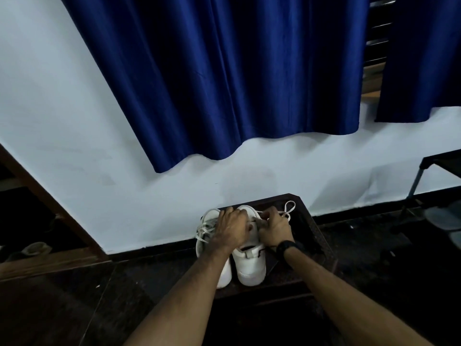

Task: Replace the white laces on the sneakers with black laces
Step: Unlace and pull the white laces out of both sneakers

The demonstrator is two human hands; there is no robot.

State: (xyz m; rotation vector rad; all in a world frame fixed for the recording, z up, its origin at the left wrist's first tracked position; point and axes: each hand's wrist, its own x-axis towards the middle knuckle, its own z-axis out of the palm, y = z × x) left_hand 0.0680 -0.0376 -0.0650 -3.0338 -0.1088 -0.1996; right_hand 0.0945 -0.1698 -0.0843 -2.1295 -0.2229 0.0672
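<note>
Two white sneakers stand side by side on a dark mat [314, 236], heels toward me. The left sneaker [212, 248] still shows its white lace [203, 227] in loose loops. My left hand [233, 227] lies over the tongue area of the right sneaker [250, 267], fingers curled down on it. My right hand [274, 228], with a black watch on the wrist, pinches the right sneaker's white lace [289, 207], which loops out to the right. No black laces are in view.
A white wall with blue curtains [224, 78] rises just behind the mat. A dark metal rack [429, 176] with footwear stands at the right. A wooden frame [50, 208] and more shoes sit at the left on the dark floor.
</note>
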